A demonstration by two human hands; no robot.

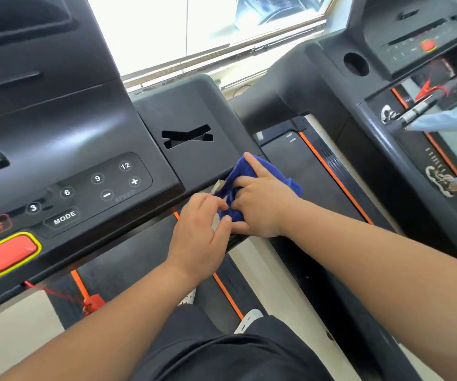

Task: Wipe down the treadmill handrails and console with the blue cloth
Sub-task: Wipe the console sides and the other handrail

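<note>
Blue cloth (252,182) sits bunched at centre of frame, just off the lower right corner of the console (84,160). R hand (260,207) grips it, index finger straight along the top, other fingers curled in. L hand (199,237) meets it from lower left, fingertips curled & pinching a fold. Red stop button (4,257) at lower left

Glossy black plastic console (65,149) — soft blue cloth (252,171).
</note>
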